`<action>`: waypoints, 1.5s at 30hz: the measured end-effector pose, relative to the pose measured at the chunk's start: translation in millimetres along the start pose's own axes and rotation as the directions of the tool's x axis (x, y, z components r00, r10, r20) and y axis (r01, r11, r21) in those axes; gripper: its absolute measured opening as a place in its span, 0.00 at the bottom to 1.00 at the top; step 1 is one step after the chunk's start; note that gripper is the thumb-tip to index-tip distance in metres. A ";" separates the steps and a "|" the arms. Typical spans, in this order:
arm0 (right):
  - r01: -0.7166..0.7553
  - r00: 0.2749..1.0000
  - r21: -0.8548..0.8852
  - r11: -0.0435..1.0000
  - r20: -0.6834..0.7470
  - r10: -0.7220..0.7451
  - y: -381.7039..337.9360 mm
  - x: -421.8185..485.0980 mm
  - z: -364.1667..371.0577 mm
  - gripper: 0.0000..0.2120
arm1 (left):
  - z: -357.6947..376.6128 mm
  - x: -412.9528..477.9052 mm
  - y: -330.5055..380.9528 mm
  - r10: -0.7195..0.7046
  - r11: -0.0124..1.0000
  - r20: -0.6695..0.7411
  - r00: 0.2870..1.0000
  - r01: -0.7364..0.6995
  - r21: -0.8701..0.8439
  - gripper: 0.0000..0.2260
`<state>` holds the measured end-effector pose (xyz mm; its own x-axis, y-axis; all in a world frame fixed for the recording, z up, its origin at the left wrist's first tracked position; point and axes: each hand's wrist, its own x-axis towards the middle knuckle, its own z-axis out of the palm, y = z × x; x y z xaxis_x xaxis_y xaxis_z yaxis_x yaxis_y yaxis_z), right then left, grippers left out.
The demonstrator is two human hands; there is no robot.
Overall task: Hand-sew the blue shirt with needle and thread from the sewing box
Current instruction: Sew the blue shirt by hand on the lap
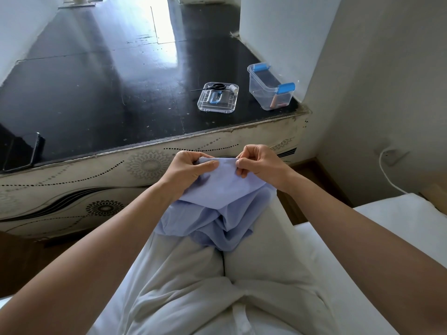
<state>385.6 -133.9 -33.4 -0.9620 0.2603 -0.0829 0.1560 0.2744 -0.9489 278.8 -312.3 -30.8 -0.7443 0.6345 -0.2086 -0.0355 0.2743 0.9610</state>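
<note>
The blue shirt (217,204) lies bunched on my lap, with its top edge lifted and stretched between both hands. My left hand (191,169) pinches the left end of that edge, thumb on top. My right hand (260,165) pinches the right end with fingertips closed; a needle or thread there is too small to see. On the black table stand the clear sewing box (271,87) with blue latches, open, and its clear lid (217,97) lying flat with black scissors (212,87) and a white thread spool (232,87) on it.
A dark phone (23,151) lies at the table's near left edge. The patterned table side (96,180) faces my knees. A white cable (387,172) hangs on the right wall, above a white cushion (396,213). I sit on white bedding in white trousers.
</note>
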 end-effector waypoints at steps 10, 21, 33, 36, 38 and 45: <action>0.015 0.999 -0.016 1.000 -0.048 -0.016 2.7 0.3 0.4 0.04 | 4.2 0.6 -0.5 -0.008 1.000 -0.045 0.999 0.009 0.017 0.04; 0.057 0.996 -0.115 0.992 -0.060 -0.064 5.6 2.0 3.6 0.08 | 5.6 0.8 -0.6 0.036 0.997 -0.054 0.998 -0.032 0.066 0.03; 0.079 0.997 -0.013 0.997 0.026 -0.079 6.7 -2.3 -4.9 0.05 | 4.7 1.7 1.0 0.000 1.000 0.025 1.000 0.000 0.004 0.04; 0.091 0.994 0.027 0.995 0.059 -0.093 5.7 -3.9 -7.6 0.04 | 5.8 -0.2 4.8 -0.008 1.000 0.051 0.999 0.009 -0.026 0.04; 0.096 0.991 0.037 0.995 0.090 -0.099 5.4 -4.4 -8.8 0.03 | 5.6 -0.5 6.0 -0.016 0.999 0.067 0.998 0.018 -0.030 0.04; 0.079 0.981 0.045 0.996 0.172 -0.086 6.9 -5.1 -14.2 0.05 | 4.1 -1.2 5.9 -0.009 0.997 0.175 0.985 0.023 -0.077 0.06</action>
<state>394.8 -120.2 -35.2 -0.9960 0.0730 -0.0519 0.0688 0.2523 -0.9652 282.3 -308.5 -25.6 -0.6159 0.7484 -0.2462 -0.1042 0.2325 0.9670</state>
